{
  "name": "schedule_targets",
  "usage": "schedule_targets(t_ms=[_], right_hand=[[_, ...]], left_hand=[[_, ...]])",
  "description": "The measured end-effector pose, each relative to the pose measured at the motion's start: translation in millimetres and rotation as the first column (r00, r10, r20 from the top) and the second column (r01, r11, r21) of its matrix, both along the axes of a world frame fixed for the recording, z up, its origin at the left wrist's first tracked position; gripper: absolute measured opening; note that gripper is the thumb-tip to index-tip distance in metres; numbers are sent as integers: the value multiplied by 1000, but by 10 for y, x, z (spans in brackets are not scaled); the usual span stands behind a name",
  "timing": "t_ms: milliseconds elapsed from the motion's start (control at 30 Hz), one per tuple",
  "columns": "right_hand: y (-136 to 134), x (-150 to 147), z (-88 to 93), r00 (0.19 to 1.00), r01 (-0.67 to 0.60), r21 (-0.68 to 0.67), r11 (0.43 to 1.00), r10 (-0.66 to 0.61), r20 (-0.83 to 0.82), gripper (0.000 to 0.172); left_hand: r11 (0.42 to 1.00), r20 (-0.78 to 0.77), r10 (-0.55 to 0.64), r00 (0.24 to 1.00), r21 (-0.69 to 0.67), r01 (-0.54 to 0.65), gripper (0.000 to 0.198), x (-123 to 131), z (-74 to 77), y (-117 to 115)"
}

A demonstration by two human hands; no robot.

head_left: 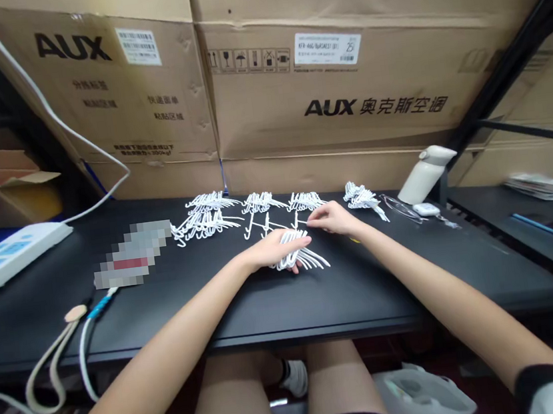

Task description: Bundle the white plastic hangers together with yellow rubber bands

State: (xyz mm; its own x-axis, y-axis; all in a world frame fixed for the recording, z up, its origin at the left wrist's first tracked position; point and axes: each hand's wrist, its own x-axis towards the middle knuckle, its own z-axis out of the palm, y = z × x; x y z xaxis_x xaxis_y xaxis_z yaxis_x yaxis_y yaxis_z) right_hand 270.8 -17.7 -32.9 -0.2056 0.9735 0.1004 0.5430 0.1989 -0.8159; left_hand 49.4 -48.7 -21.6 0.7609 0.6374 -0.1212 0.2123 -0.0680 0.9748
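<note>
My left hand [274,247] is closed around a bundle of small white hangers [316,258], whose arms stick out to the right below the thumb. Just beyond it, the fingertips of my right hand [333,219] pinch one end of a single white hanger [297,220] low over the black table. Two more loose hangers, one of them here [251,226], lie left of that one. Behind my hands sit several piles of the same hangers: a large pile [210,222] on the left, two smaller ones [262,201] in the middle, and another pile [363,197] on the right.
A phone-like blurred object [135,251] with a cable lies left, beside a white power strip [15,256]. At the back right stand a white bottle [424,175] and a small white case [427,210]. Large cardboard boxes [266,121] wall off the table's back edge.
</note>
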Motion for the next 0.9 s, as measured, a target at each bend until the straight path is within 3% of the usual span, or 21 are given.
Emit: schedule_targets(t_ms=[167,367,667,900], right_hand=[[-110,143,98,957,85,85,993,-58,-285,34],[-144,136,121,921,-23,5,1000,23,-389,33],[-211,-11,63,925,-196,-76,978,159,-345,28],[-258,-82,65,931,-193,-109,975,147,-335,27]], left_hand=[[978,-5,210,978,1,-210,41,44,-24,20],[903,65,424,903,42,-427,39,64,-43,88],[884,67,449,891,113,-454,38,61,-61,108],[892,76,440,895,81,-445,37,71,-55,95]])
